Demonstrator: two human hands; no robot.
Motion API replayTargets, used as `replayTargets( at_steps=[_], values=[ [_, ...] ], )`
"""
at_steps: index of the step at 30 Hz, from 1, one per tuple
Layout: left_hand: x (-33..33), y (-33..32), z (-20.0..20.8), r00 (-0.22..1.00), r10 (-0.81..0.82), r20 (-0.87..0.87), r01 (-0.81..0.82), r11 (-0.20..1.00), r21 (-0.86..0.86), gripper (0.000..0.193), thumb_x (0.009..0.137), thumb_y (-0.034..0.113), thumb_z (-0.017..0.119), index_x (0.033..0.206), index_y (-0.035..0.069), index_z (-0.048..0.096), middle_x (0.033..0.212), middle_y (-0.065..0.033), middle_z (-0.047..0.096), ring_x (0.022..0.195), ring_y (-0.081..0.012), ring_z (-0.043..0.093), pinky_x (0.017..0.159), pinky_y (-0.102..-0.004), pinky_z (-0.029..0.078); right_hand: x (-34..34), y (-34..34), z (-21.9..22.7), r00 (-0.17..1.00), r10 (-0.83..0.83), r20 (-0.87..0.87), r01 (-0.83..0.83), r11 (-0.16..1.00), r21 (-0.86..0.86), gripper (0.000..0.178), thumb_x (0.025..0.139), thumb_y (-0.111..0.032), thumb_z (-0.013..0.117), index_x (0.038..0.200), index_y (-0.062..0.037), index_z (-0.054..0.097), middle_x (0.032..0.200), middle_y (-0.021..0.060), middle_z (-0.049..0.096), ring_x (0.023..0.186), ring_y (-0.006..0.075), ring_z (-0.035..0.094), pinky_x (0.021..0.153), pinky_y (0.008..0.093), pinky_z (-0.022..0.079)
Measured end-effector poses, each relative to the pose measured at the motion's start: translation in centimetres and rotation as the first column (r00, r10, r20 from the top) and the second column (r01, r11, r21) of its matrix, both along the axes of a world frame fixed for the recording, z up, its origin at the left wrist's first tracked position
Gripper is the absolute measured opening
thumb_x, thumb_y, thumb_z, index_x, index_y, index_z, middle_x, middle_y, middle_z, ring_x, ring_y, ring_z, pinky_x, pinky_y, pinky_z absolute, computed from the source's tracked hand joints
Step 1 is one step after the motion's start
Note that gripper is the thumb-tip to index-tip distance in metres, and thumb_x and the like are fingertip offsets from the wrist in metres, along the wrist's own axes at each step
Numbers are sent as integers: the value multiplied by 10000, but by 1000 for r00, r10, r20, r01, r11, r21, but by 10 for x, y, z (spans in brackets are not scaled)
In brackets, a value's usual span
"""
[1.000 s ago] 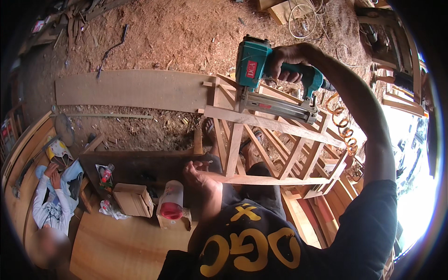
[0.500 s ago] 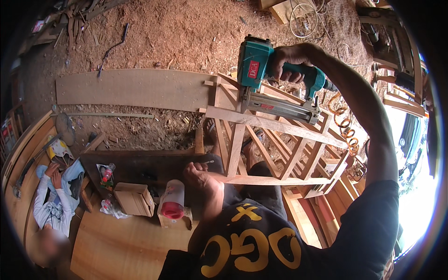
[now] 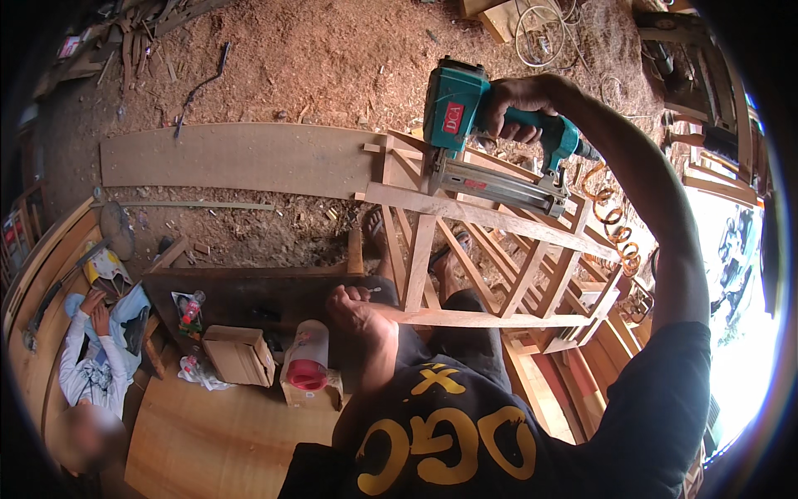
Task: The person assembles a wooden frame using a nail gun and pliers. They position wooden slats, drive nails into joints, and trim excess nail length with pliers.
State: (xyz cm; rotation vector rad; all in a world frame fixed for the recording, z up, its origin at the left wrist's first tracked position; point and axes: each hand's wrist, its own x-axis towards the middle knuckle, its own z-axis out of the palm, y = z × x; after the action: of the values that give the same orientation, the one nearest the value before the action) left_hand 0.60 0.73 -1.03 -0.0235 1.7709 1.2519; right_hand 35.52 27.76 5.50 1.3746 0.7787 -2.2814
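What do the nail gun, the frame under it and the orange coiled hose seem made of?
Nail gun: teal body, painted metal or plastic; grey, shiny magazine suggests bare metal. Frame: unpainted wood, by its colour and grain. Coiled hose: probably plastic, from its sheen.

Brown floor (image 3: 283,79) with scattered shavings (image 3: 366,50), a bent dark strip (image 3: 222,63) and a thin pale stick (image 3: 199,205), apparently wooden.

Over pale ladder-like wooden frame (image 3: 524,279), teal metal pistol-shaped nailer (image 3: 460,104); left of both, long tan wooden board (image 3: 237,160). Rectangular brown cardboard box (image 3: 238,355) left of red-and-white plastic cylinder (image 3: 308,353).
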Motion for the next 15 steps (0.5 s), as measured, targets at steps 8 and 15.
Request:
replayTargets(
  at_steps=[8, 15],
  values=[
    [-3, -8, -8, 999, -17, -35, 20, 997, 74, 174, 943, 190, 543, 1016, 44, 481, 743, -30, 441, 662, -161, 466, 652, -295, 399, 2, -3, -2, 1000, -3, -1, 3, 1000, 11, 237, 766, -179, 634, 931, -11, 658, 593, -16, 414, 421, 86, 357, 373, 259, 282],
    [-10, -5, -3, 990, -140, -2, 140, 990, -16, 163, 962, 201, 514, 1010, 48, 487, 785, -31, 455, 701, -160, 478, 674, -291, 406, 6, -9, 5, 999, -42, 23, 42, 999, -15, 234, 785, -194, 638, 950, -31, 675, 595, -27, 401, 426, 85, 344, 386, 262, 294]
  ],
)
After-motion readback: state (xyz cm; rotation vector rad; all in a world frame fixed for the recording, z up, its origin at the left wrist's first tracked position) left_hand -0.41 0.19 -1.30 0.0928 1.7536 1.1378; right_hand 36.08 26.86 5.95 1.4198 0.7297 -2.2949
